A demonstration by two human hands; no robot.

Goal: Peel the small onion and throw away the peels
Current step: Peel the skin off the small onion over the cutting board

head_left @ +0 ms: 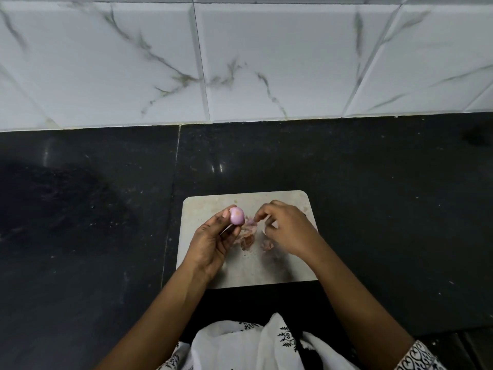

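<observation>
The right hand (pixel 286 231) covers part of the peels (pixel 248 237) on the board (pixel 210 206), so whether its fingertips pinch one can't be told; both sleeves run off the bottom edge

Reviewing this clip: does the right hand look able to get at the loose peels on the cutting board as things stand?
Probably yes. The right hand hovers just over the cutting board, its fingertips beside the onion peels. Nothing lies between them, and the left hand holds the peeled onion off to the side.
</observation>
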